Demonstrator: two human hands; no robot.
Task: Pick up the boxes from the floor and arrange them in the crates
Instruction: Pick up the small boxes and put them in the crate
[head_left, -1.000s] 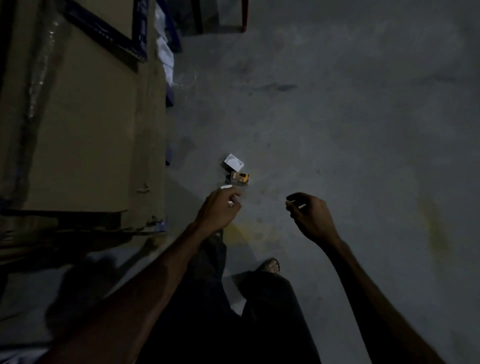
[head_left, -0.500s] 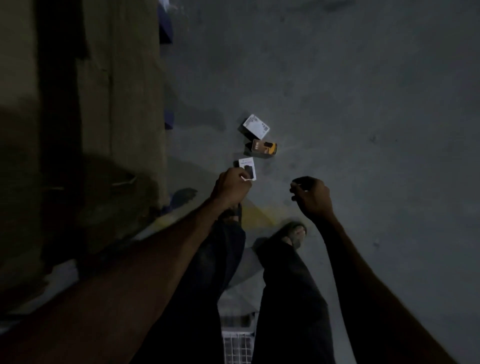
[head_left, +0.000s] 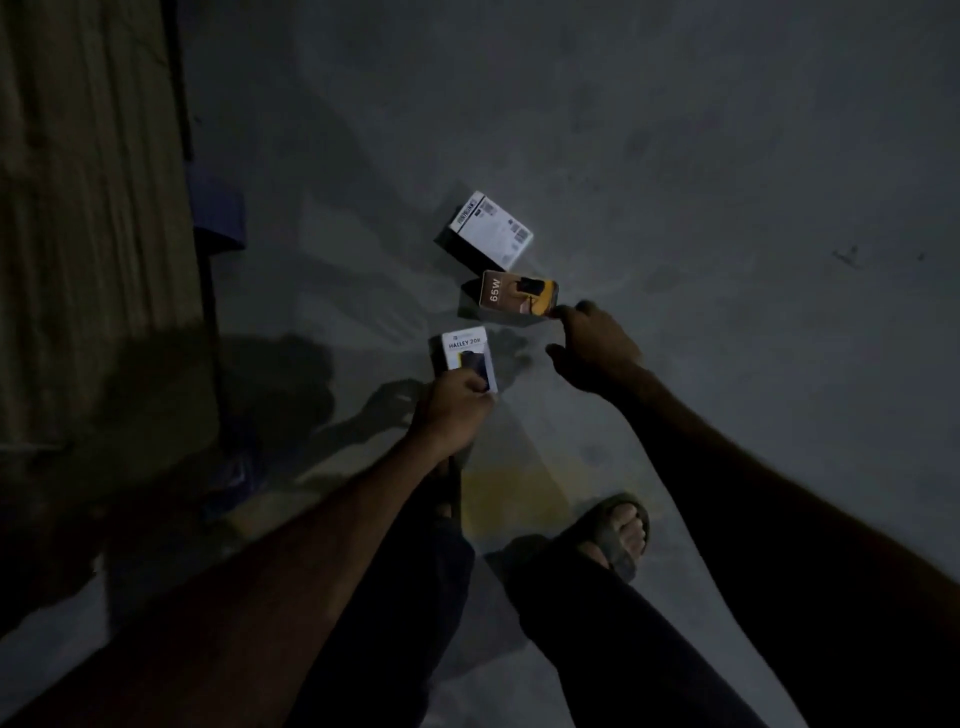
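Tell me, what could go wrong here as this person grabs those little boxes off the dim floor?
The left hand holds the HALLEY 20K box only at its near end, so it might tip or slip as it lifts. The right hand just reaches the corner of the 65W box; a weak grip could nudge it into the white box beside it. The light is poor, so a grasp may be misjudged.

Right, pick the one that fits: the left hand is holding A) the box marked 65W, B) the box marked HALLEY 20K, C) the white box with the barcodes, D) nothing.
B: the left hand grips the lower end of the HALLEY 20K box, while the 65W box and the white barcode box lie on the floor beyond it.
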